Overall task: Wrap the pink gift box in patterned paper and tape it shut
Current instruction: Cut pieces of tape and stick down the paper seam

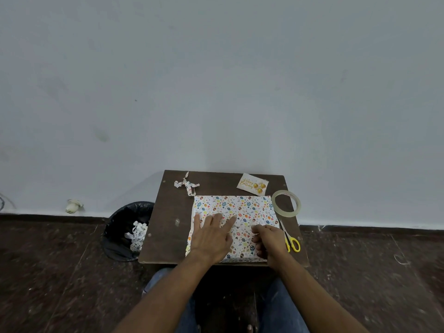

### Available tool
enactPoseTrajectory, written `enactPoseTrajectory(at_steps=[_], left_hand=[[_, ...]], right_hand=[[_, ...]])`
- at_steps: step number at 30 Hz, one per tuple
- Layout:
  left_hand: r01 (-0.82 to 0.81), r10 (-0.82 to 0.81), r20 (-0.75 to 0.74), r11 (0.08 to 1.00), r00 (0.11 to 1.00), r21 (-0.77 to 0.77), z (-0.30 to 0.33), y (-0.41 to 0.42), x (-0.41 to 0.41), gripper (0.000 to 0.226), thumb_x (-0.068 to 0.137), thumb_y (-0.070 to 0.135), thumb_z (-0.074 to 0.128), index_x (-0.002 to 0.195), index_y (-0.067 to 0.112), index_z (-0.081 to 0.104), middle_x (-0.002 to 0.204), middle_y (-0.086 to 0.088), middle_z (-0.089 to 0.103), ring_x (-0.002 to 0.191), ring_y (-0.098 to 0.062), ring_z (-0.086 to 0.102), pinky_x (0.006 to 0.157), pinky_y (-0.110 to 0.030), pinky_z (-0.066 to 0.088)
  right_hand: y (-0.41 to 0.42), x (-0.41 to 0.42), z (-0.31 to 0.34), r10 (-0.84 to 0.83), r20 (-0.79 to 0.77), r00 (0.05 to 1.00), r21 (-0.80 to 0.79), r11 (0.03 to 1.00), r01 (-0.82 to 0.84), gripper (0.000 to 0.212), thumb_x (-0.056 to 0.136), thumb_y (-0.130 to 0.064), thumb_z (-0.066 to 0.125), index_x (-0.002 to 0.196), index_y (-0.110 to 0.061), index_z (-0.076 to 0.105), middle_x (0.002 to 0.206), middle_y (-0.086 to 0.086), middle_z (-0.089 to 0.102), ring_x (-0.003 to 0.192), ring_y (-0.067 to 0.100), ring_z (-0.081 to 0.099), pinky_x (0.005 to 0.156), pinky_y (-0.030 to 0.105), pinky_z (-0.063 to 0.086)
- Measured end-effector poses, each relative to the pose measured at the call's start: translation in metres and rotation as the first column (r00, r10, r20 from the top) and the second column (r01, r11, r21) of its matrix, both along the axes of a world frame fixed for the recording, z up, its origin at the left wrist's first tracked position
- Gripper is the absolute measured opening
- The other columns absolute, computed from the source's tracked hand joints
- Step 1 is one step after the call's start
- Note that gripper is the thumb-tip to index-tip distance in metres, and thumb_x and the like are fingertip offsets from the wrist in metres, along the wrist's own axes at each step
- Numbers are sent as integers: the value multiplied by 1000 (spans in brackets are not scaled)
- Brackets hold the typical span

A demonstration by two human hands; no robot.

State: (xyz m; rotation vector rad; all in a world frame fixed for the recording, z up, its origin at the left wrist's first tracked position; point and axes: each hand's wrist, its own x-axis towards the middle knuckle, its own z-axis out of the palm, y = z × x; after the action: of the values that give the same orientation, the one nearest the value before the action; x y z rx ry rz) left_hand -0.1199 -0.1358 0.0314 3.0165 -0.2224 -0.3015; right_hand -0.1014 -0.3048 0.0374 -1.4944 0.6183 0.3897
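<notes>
Under both hands lies 1 gift box [242, 207], covered in patterned paper [254, 212], on 1 small dark table [168, 227]. The left hand [211, 235] presses flat on it, fingers straight and spread. The right hand [268, 241] has its fingers curled against the paper; whether it pinches anything, I cannot tell. Just right of that hand lies 1 pair of yellow-handled scissors [290, 240]; beyond them, 1 tape roll [286, 203]. Farther off lie 1 birthday card [252, 184] and 1 crumpled paper strip [187, 185]. Left of the left hand stands 1 bin [120, 227].
</notes>
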Motion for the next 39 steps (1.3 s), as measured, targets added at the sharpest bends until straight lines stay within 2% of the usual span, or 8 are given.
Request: enactPoseTrajectory(at_steps=[4, 7, 11, 15, 18, 23, 29, 39], left_hand=[[127, -131, -66, 990, 989, -60, -9, -12, 6, 52, 103, 44, 22, 154, 38, 12, 164, 2, 3, 151, -23, -7, 119, -53, -8], [174, -180, -70, 981, 981, -83, -15, -15, 3, 52, 103, 45, 21, 154, 40, 10, 165, 5, -5, 150, -22, -14, 119, -53, -10], [179, -188, -62, 977, 980, -119, -19, -15, 0, 50, 104, 46, 21, 153, 42, 12, 164, 9, -2, 151, -20, -12, 120, -53, -9], [82, -111, -95, 961, 989, -263, -22, -8, 1, 53, 105, 46, 24, 155, 34, 16, 164, 15, 3, 150, -11, -10, 121, -45, -8], [90, -112, -73, 963, 991, -254, -28, 8, -5, 55, 105, 45, 25, 157, 31, 10, 163, 19, -2, 149, -7, -14, 121, -40, -8], [36, -60, -83, 964, 995, -262, -32, 23, -16, 55, 105, 45, 28, 156, 33, 11, 162, 20, -5, 149, -7, -13, 123, -44, 0], [-29, 8, -85, 966, 996, -258, -22, 15, -14, 55, 103, 43, 32, 155, 31, 19, 163, 17, 3, 151, -9, -4, 121, -45, -4], [-126, 92, -106, 915, 990, -383, -23, 12, -14, 51, 102, 38, 38, 152, 33, 28, 161, 19, 12, 150, -4, 0, 120, -43, -6]], right_hand=[[-3, -1, -1, -17, -1, 1000, 27, 999, 17, 11, 91, -9, 64, 83, -4, 60, 57, 9, 52, 40, 16, 39, 40, 22, 30], [-5, -5, -5, -23, 13, 1000, 68, 997, 22, 9, 91, -9, 64, 87, -3, 59, 57, 8, 53, 41, 15, 39, 41, 23, 29], [-7, -6, -6, -37, 12, 999, 94, 995, 36, 8, 91, -8, 64, 88, -4, 58, 56, 7, 53, 40, 15, 39, 41, 22, 29], [-7, -3, -2, -14, -17, 1000, 80, 997, 16, 10, 91, -9, 65, 85, -6, 57, 57, 7, 52, 40, 15, 40, 41, 22, 31], [-6, 4, 3, 14, -32, 999, 41, 999, -13, 12, 91, -10, 66, 82, -5, 58, 55, 8, 51, 38, 15, 39, 40, 21, 32], [0, 16, 7, 116, -48, 992, -36, 992, -118, 23, 91, -11, 66, 72, -4, 55, 51, 8, 48, 36, 14, 33, 37, 20, 26], [19, 28, 9, 178, -106, 978, -109, 976, -189, 24, 88, -10, 67, 67, -3, 59, 48, 7, 52, 34, 13, 36, 35, 17, 26], [23, 30, 2, 169, -134, 976, -140, 972, -188, 24, 85, -5, 64, 62, -3, 58, 50, 9, 51, 34, 13, 36, 36, 18, 28]])
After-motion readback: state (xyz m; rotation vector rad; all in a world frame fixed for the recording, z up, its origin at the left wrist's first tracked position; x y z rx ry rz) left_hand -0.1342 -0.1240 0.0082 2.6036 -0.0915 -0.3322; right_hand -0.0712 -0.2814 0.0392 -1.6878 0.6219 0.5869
